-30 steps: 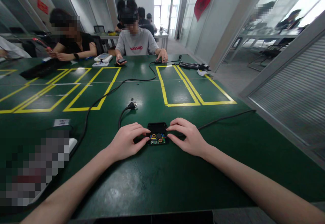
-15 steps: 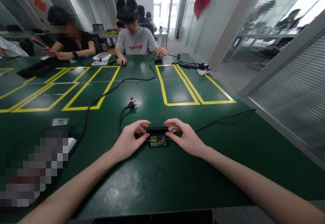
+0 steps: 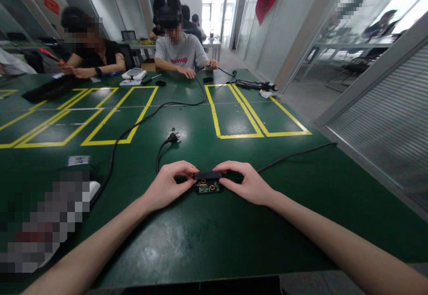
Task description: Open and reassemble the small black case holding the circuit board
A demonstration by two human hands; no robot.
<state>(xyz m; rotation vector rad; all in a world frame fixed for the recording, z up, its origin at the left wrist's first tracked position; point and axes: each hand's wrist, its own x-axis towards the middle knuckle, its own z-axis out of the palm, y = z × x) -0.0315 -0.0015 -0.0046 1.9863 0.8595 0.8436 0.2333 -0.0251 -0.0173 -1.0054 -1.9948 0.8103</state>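
Between my two hands is an opened power adapter; its green circuit board (image 3: 204, 189) with copper-wound ring coils lies in the lower black shell. My left hand (image 3: 170, 184) pinches the left end of the black adapter cover (image 3: 207, 176), thumb near the board's edge. At the other end, my right hand (image 3: 251, 182) grips the cover with fingertips and thumb. The cover is tilted over the far part of the board, while the near part stays exposed. Black cords run out behind both hands; where they join the adapter is hidden.
A black power plug (image 3: 173, 138) lies beyond my left hand, and a long black cable (image 3: 160, 106) crosses the green table (image 3: 187, 241). Yellow tape rectangles mark its far half. A blurred-out object (image 3: 43, 223) is at left. Across sits a person in a grey shirt (image 3: 180, 49).
Both hands have tipped the cover down toward me, so it hides more of the board. Across the table, the person's hand has left a small black piece and moved toward the cable.
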